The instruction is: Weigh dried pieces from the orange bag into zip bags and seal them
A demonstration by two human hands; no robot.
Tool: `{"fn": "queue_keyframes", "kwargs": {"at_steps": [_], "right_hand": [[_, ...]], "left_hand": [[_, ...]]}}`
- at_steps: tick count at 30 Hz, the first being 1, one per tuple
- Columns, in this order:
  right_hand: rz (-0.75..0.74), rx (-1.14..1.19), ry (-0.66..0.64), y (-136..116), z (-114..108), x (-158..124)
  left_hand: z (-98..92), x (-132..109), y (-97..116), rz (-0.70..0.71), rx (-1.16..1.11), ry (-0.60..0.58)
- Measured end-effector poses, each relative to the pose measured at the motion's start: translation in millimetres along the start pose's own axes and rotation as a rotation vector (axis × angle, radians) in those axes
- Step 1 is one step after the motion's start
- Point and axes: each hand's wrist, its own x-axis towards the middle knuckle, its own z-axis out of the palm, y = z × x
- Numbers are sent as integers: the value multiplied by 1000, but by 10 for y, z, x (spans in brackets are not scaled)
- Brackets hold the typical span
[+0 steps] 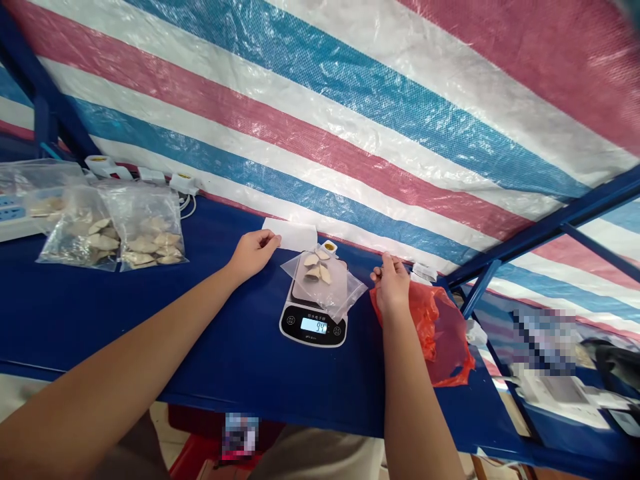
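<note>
A digital kitchen scale (313, 327) stands on the blue table with its display lit. On its pan lies a clear zip bag (345, 297), and several pale dried slices (319, 263) show there; I cannot tell whether they are inside or on top of it. My left hand (255, 255) is left of the scale, fingers curled together over the left end of a white paper (297, 235). Whether they grip it is unclear. To the right of the scale, my right hand (393, 283) is raised with its fingertips pinched, beside a red plastic bag (445, 333). Anything in that pinch is hidden.
Clear bags of similar slices (153, 243) lie at the left near a power strip (20, 217) and white plugs (107, 167). A striped tarp (300, 133) slopes behind the blue table (225, 360). Blue metal bars (540, 230) frame the right side, with a white device (560, 397) beyond.
</note>
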Motion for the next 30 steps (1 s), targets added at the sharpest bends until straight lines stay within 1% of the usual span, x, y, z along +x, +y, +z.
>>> {"fn": "queue_keyframes", "kwargs": {"at_steps": [5,11,15,19,21,25,30], "right_hand": [[-25,-58,-33,-40,16,-72],[-54,-87,-27,-44,9,-84],[-61,-95,-80,-4,-26,-37],[-76,-93,-191,-19,-72,-18],[-36,-38,-225,-44,-92,-17],[128,63,-185,-71,-116,-3],[150,117,-128,-70,-111,21]], "left_hand": [[-1,1,-4,7,3,4],[-2,-7,9,16,2,-10],[-8,-16,37,19,3,-11],[-13,-15,53,23,4,-25],[-13,-14,50,24,3,-31],[-12,-13,42,28,-5,-34],[-13,-13,42,25,3,-39]]}}
